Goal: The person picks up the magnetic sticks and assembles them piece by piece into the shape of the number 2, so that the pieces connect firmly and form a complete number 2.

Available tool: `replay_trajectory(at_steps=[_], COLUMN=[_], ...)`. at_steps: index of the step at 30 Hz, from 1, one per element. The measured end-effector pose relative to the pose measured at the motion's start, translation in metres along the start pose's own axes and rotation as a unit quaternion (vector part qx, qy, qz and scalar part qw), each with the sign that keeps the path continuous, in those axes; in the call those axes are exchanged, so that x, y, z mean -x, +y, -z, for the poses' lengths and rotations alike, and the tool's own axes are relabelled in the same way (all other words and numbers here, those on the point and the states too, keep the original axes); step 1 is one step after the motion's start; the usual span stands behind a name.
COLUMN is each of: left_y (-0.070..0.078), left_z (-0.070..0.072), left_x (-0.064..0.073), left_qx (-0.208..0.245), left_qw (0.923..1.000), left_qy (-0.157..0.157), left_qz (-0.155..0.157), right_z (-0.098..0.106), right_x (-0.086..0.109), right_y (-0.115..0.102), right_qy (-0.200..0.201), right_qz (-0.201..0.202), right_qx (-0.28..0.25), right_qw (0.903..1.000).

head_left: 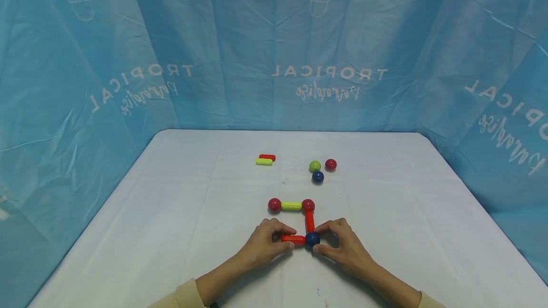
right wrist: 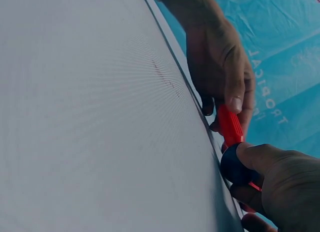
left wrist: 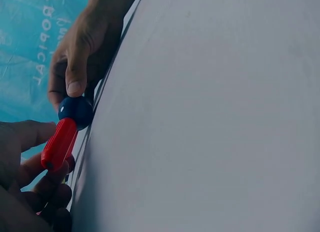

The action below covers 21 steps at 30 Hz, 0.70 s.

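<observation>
My left hand (head_left: pixel 266 241) pinches a red rod (head_left: pixel 293 239) between thumb and fingers. The rod's right end meets a dark blue ball (head_left: pixel 312 239), which my right hand (head_left: pixel 344 245) grips from the right. A second red rod (head_left: pixel 309 221) runs from that ball up to a red ball (head_left: pixel 308 205). From there a yellow-green rod (head_left: pixel 291 206) leads left to another red ball (head_left: pixel 275 205). In the left wrist view the held red rod (left wrist: pixel 59 144) shows its free end, and the blue ball (left wrist: pixel 76 112) sits under the right thumb.
Farther back on the white table (head_left: pixel 214 194) lie a loose red rod (head_left: pixel 268 157) and a yellow-green rod (head_left: pixel 264 161), side by side. Right of them are a green ball (head_left: pixel 315 166), a red ball (head_left: pixel 331 165) and a blue ball (head_left: pixel 318 177). A blue curtain (head_left: pixel 257 37) hangs behind.
</observation>
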<state>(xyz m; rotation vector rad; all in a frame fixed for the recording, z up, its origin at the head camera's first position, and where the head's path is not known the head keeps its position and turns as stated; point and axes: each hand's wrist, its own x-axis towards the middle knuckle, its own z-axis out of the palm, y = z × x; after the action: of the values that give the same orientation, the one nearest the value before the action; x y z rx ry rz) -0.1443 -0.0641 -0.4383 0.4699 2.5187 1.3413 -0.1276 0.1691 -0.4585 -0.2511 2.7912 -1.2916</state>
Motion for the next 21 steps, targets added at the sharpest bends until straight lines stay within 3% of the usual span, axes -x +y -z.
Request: replay_trajectory(at_steps=[4,8,15,21], left_y=[0.006,0.017,0.031,0.039], left_z=[0.005,0.013,0.025,0.025], left_x=[-0.005,-0.021,-0.071,-0.113], left_qx=[0.000,-0.019,-0.053,-0.109], left_qw=[0.9999,0.9987,0.9953,0.9915], left_qy=[0.016,0.044,0.076,0.070], left_qz=[-0.005,-0.017,-0.030,-0.016], right_z=[0.000,0.000,0.001,0.001], right_x=[0.001,0.000,-0.001,-0.001], right_y=[0.000,0.001,0.003,0.002], right_qy=[0.001,0.003,-0.002,-0.003], right_qz=[0.005,0.014,0.013,0.018], right_qx=[0.001,0.000,-0.004,-0.003], right_qw=[1.0000,0.9999,0.9999,0.9998])
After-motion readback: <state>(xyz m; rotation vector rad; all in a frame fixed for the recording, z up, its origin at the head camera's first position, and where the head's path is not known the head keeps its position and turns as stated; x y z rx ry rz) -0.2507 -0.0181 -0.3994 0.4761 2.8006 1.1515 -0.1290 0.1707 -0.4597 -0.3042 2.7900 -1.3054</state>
